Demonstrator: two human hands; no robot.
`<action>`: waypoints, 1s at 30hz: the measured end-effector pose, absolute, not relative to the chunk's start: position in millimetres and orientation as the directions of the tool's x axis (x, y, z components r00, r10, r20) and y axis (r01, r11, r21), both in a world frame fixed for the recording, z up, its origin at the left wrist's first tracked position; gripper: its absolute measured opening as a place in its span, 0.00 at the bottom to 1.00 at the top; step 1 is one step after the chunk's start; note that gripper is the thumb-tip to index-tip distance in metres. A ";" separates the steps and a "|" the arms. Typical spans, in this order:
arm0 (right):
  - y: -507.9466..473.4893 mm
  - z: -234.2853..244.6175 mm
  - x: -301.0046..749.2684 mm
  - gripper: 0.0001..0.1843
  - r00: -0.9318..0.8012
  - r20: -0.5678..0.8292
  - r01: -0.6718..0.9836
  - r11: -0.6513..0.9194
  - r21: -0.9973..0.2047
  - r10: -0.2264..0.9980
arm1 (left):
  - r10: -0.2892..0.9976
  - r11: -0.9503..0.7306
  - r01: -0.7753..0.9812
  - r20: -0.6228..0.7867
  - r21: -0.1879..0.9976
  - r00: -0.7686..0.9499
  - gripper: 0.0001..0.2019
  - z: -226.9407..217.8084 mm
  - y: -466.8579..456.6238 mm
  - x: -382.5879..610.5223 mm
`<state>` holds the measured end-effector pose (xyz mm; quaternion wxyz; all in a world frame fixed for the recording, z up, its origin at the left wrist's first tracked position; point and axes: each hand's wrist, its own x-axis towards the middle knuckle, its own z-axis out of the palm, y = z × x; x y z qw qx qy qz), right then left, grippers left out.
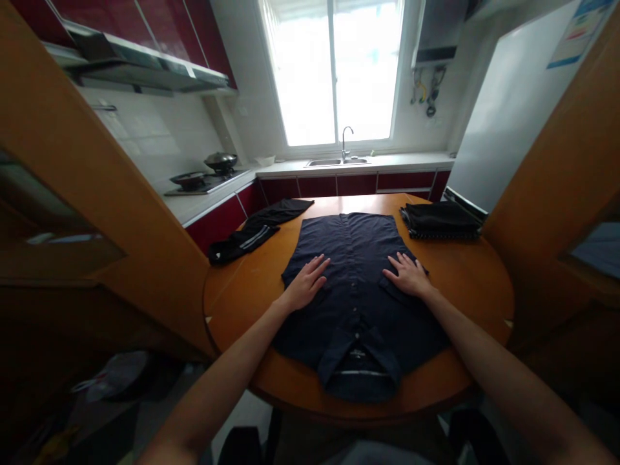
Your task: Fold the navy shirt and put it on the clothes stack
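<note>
1. A dark navy, button-front cloth shirt (356, 271) is lying spread on a round, orange-brown wooden table (242, 297), its collar pointing toward the near edge and its hem toward the far edge.
2. The person's left hand (306, 282) is resting palm-down on one side of the shirt, fingers extended, grasping nothing; the right hand (407, 274) is lying likewise on the other side, fingers spread and unclenched.
3. Uneven pressure from the two palms could be creasing the thin-looking cloth or skewing the button line.
4. The collar is sitting just inside the near edge, so a pull toward the person could be dragging it over.
5. Black cloth clothing with pale stripes (252, 239) is lying along the far-left edge; a sweeping left arm could be nudging it off. A folded black fabric stack (442, 221) is sitting by the far-right edge, similarly exposed.
6. Inside the collar, a small pale print (357, 353) is showing, too tiny to read. A blue-and-white sticker (578, 32) is marking the tall pale refrigerator (518, 103); its wording is staying illegible.
</note>
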<state>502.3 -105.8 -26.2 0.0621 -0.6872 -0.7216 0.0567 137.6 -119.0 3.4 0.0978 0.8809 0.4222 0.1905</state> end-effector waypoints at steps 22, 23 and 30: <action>-100.4 -34.1 503.6 0.40 -0.045 0.038 0.981 0.052 -0.189 0.998 | 0.842 -0.537 0.779 0.142 0.325 0.521 0.27 9.6 -186.1 110.3; -100.7 -34.0 503.7 0.40 -0.045 0.040 0.980 0.052 -0.191 0.998 | 0.853 -0.518 0.796 0.115 0.314 0.509 0.28 5.9 -191.4 106.5; -102.8 -30.1 503.7 0.39 -0.042 0.037 0.980 0.049 -0.195 0.998 | 0.879 -0.478 0.864 0.092 0.161 0.469 0.29 -8.4 -240.8 85.4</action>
